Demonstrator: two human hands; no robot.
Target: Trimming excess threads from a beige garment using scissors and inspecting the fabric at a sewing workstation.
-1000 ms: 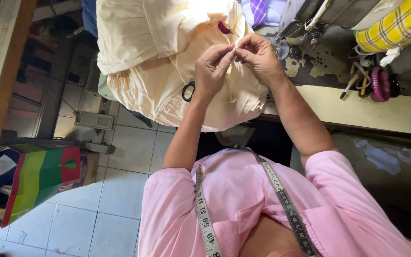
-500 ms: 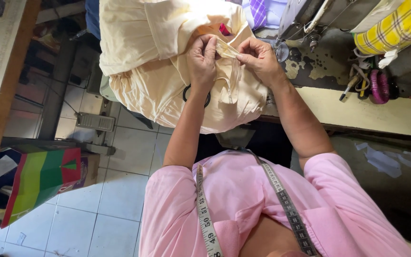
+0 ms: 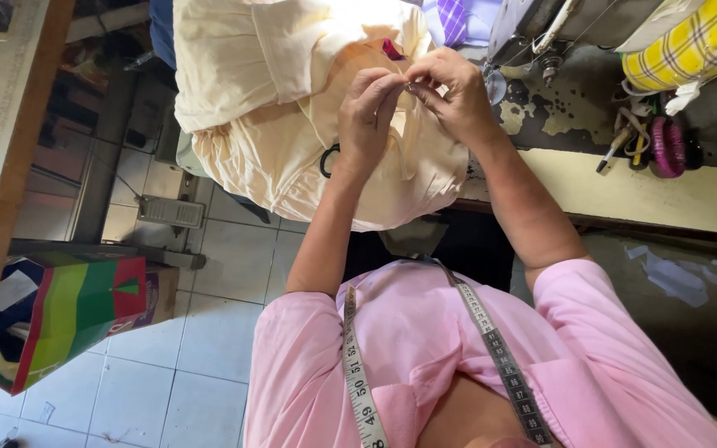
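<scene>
Am counting: my two hands, left hand (image 3: 364,116) and right hand (image 3: 456,95), one cream cloth (image 3: 267,99), one tape measure (image 3: 358,373), one striped bag (image 3: 68,311).

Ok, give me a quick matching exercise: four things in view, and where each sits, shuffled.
Things:
1. cream fabric
2. measuring tape
3. striped bag
4. yellow plaid cloth

Places:
A. on the tiled floor
B. top right corner
C. pinched between both hands
D. draped over the pink shirt

Pairs: 1-C, 2-D, 3-A, 4-B
</scene>
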